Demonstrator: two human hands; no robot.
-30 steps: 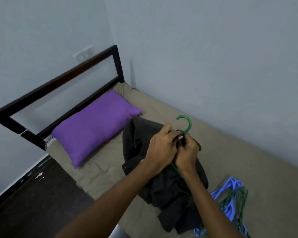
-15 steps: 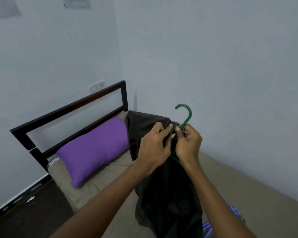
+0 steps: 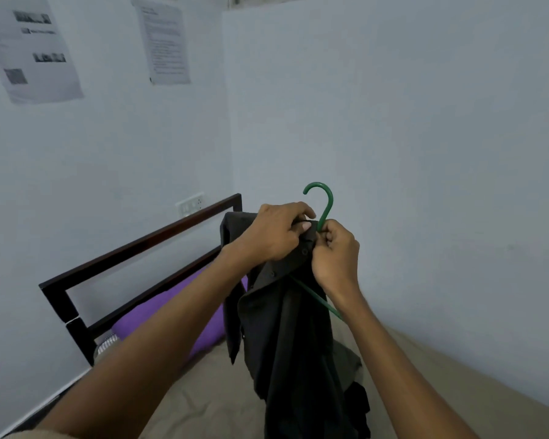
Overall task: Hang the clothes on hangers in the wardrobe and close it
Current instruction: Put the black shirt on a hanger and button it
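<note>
Held up above the bed (image 3: 425, 384): a dark shirt (image 3: 286, 327) draped on a green hanger (image 3: 325, 207), hook upright and curling to the left. Left hand (image 3: 273, 232) gripping the collar just left of the hook's stem, fingers curled over the fabric, thumb tip showing. Right hand (image 3: 336, 251) just right of it, grip closed around the base of the stem and the cloth there, knuckles nearly touching the left hand's. One green hanger arm slanting down below the right wrist, outside the fabric. Shirt hanging straight down beneath both grips, lower end out of sight at the bottom edge. Behind and below the left forearm, a purple pillow (image 3: 171, 312) against a dark headboard (image 3: 140, 245). High on the wall to the left, two paper sheets (image 3: 165, 42).
</note>
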